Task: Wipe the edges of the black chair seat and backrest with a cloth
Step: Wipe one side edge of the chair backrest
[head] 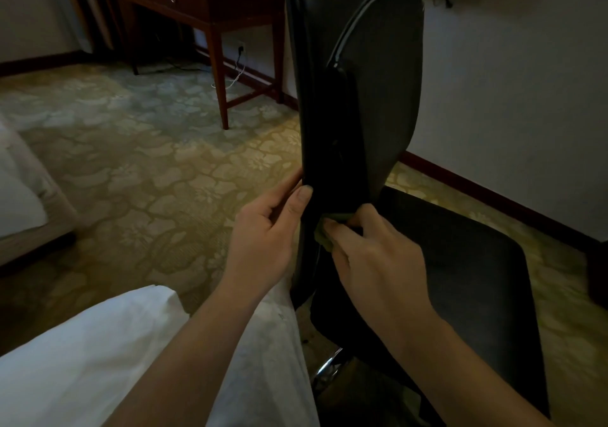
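Steadying stiff-looking backrest [362,114] edge at seven o'clock with curled left hand [263,236]; pinching soft, limp cloth [319,236] against it with right hand [378,259].

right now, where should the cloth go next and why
Probably slide the cloth upward along the backrest edge: the right hand presses it low on the backrest, near the seat, most of the edge lies above, and the left hand grips that edge, steadying it.

I see my left hand [266,229] gripping the side edge of the black backrest [362,97]. My right hand [371,255] holds a cloth [324,237] (greenish, mostly hidden) low against it, just above the seat [460,278].
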`<state>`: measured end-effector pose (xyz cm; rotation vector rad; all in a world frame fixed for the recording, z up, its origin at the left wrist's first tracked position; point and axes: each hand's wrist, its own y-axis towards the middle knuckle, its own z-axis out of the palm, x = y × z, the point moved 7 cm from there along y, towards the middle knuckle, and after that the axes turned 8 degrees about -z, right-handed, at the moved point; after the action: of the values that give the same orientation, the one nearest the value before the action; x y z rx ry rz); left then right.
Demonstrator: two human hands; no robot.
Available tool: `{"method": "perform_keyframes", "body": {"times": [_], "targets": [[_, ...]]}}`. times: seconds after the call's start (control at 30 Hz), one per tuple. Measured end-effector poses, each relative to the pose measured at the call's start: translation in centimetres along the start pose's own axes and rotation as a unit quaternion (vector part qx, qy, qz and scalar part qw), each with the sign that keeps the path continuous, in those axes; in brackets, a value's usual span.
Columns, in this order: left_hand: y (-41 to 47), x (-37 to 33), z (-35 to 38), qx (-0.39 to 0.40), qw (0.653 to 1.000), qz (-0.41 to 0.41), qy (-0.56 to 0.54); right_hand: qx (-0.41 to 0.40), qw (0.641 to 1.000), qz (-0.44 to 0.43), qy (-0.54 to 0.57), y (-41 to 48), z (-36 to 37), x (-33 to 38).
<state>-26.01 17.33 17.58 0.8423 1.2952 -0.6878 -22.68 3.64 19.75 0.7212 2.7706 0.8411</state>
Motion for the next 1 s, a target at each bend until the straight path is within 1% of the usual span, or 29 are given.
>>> {"method": "perform_keyframes", "body": {"times": [0.1, 0.23, 0.3, 0.43, 0.57, 0.63, 0.7, 0.8, 0.87, 1.0], "targets": [[0.0, 0.0, 0.0, 0.0, 1.0, 0.003, 0.007, -0.004, 1.0, -0.004, 0.01, -0.5, -0.2, -0.2], [0.0, 0.1, -0.1, -0.003, 1.0, 0.006, 0.013, -0.076, 0.997, -0.011, 0.008, 0.1, -2.8, -0.2], [0.0, 0.1, 0.0, -0.002, 1.0, 0.004, 0.011, -0.091, 0.996, -0.02, 0.004, 0.8, -3.3, -0.1], [-0.2, -0.2, 0.0, 0.003, 1.0, 0.003, 0.002, -0.063, 0.998, -0.007, 0.001, 1.2, -2.1, 0.1], [-0.2, 0.1, -0.1, 0.005, 1.0, -0.002, 0.009, -0.008, 1.0, 0.001, 0.003, -0.5, 0.7, 0.1], [-0.3, 0.9, -0.1, 0.01, 1.0, -0.014, 0.01, 0.004, 1.0, 0.003, 0.008, -1.5, 1.4, -0.2], [-0.6, 1.8, 0.0, 0.016, 0.999, -0.029, 0.007, -0.013, 1.0, 0.0, 0.01, -2.0, 0.9, -0.5], [-0.9, 2.9, 0.2, 0.016, 0.999, -0.038, 0.013, -0.083, 0.996, -0.008, 0.015, -1.5, -1.5, -0.5], [-0.9, 3.3, 0.1, 0.011, 0.999, -0.041, 0.011, -0.111, 0.994, -0.013, 0.02, -0.6, -2.6, -0.2], [-0.9, 3.1, 0.1, 0.023, 0.999, -0.045, 0.004, -0.095, 0.995, -0.012, 0.01, 0.9, -2.4, 0.3]]}}
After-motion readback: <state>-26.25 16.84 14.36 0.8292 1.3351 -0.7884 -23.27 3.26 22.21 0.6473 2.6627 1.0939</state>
